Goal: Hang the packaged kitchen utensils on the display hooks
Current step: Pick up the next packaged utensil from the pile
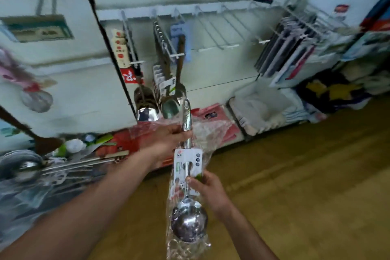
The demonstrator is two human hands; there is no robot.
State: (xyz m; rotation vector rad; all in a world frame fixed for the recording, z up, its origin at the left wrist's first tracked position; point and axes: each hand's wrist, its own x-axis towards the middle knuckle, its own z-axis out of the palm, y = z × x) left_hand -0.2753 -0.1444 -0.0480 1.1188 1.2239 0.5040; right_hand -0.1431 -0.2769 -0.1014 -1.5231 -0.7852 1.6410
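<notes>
Head view, fingers first, the newcomer asks: what holds the ladle?

Trainer: The left hand (166, 139) has its fingers curled round the upper shaft of the packaged ladle (187, 143), just below the eyelet end (186, 107). The right hand (209, 188) pinches the printed card (187, 164) lower down, thumb on top. The bowl (188, 222) sits nearest the body in its clear sleeve, and the whole thing is in mid-air in front of the rack.

Newcomer: So how should it go on?

Trainer: I'd steer with the left and steady with the right. Aim the eyelet at the tip of the hook (168, 45) where the other ladles (168, 101) hang, or at a bare hook (210, 29) just beside it. Keep the plastic off the hole, since it looks bunched around the left hand. Slide it well on before loosening either grip, or it could swing and knock its neighbours.
</notes>
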